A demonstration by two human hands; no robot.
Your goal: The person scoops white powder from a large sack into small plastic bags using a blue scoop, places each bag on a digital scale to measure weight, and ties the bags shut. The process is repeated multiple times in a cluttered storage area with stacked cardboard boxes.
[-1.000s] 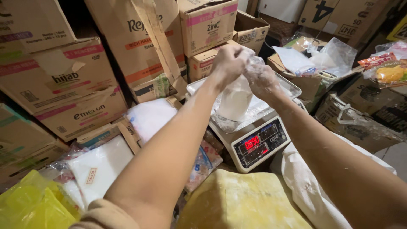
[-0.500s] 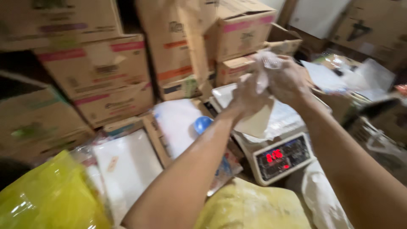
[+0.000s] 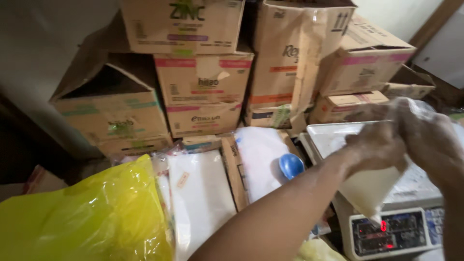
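Up at the right, both hands are gripping one clear plastic bag of pale powder, holding it just above the tray of a digital scale. The left hand is clenching the gathered neck of the bag, and the right hand is closing over the same bunched plastic from the other side — motion blur is hiding the exact finger positions. The filled part of the bag is hanging down in a tilted wedge, its lower corner reaching toward the scale's red display; whether it is touching the tray I cannot tell. Just left of the scale, an open cardboard box is holding a large white sack of powder, with a blue scoop lying on the powder near the left forearm. Beside that, another flat white sack is lying with a small label on it. A bright yellow plastic bag is filling the lower left corner — its contents are not showing. Behind everything, stacked cardboard cartons are standing against the wall, one at the left gaping open and dark inside.
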